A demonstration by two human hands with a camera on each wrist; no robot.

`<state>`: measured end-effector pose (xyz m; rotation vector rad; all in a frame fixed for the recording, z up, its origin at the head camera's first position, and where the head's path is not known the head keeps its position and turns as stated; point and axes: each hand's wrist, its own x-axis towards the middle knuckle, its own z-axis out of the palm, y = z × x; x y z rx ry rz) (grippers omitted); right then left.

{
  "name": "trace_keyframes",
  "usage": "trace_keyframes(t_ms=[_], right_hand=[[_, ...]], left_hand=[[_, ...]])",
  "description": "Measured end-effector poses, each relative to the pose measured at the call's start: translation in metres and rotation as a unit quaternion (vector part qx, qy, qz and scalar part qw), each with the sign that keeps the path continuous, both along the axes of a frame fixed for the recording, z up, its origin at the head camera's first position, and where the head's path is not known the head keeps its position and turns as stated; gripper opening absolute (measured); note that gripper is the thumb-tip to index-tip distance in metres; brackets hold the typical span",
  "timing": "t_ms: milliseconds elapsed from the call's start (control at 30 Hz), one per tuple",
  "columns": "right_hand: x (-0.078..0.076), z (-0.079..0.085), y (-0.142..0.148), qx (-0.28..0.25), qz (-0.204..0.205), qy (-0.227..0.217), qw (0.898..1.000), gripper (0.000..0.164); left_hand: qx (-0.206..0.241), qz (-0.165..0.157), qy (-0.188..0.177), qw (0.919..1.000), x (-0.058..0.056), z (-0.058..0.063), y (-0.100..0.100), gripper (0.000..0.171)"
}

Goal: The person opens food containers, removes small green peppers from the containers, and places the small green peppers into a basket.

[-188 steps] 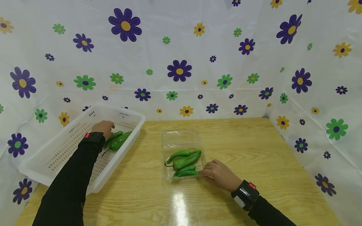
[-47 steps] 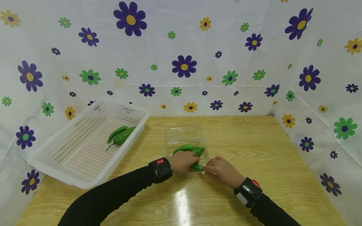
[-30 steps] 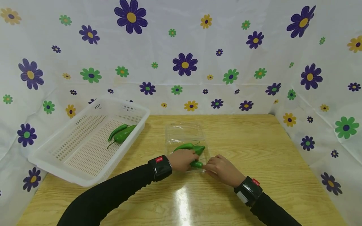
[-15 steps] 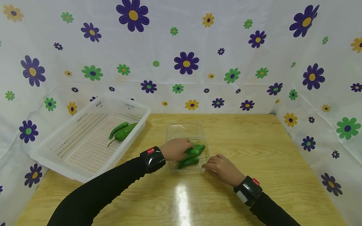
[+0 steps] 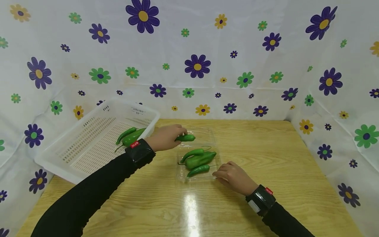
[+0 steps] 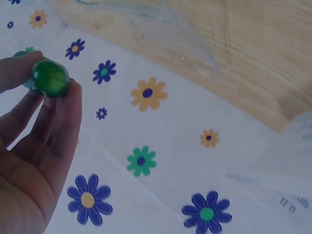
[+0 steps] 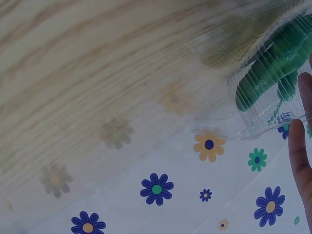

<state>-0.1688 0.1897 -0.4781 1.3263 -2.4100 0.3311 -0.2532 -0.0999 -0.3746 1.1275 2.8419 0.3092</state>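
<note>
My left hand (image 5: 165,136) pinches a green pepper (image 5: 188,138) between thumb and fingers, raised over the open lid of a clear plastic clamshell box (image 5: 181,179). The left wrist view shows that pepper (image 6: 50,79) nearly end-on. Inside the box lie a curved slim pepper (image 5: 193,153), a larger pepper (image 5: 204,159) across the middle and a small pepper (image 5: 198,171) along the front. My right hand (image 5: 235,177) grips the box's front right corner; in the right wrist view, a finger and thumb (image 7: 297,146) lie on either side of its rim.
A white perforated basket (image 5: 66,158) stands at the left, with a slim pepper (image 5: 125,133) and a bigger pepper (image 5: 130,140) at its right side. The left forearm passes over its front edge. A flowered sheet (image 5: 177,46) hangs behind the wooden table (image 5: 254,141).
From the basket, my left hand moved to the box, reached among the peppers, then lifted one up and left. My right hand has stayed at the corner.
</note>
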Motion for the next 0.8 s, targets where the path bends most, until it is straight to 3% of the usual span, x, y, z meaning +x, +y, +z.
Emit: trace_keyframes(t_ms=[233,500,667,800], right_hand=[[-0.001,-0.003,0.0,0.001,0.002,0.001,1.0,0.023],[-0.001,-0.003,0.0,0.0,0.0,0.0,1.0,0.021],[-0.002,-0.003,0.0,0.0,0.0,0.005,1.0,0.021],[-0.003,-0.003,0.0,-0.001,0.0,0.006,1.0,0.021]], left_hand=[[0.008,0.053,-0.006,0.9985,-0.012,0.018,-0.033,0.028],[0.005,0.149,-0.029,0.9884,-0.033,0.029,-0.078,0.031],[0.006,0.165,-0.019,0.9862,-0.052,0.022,-0.114,0.033],[0.023,0.192,-0.047,0.9799,-0.067,0.011,-0.142,0.036]])
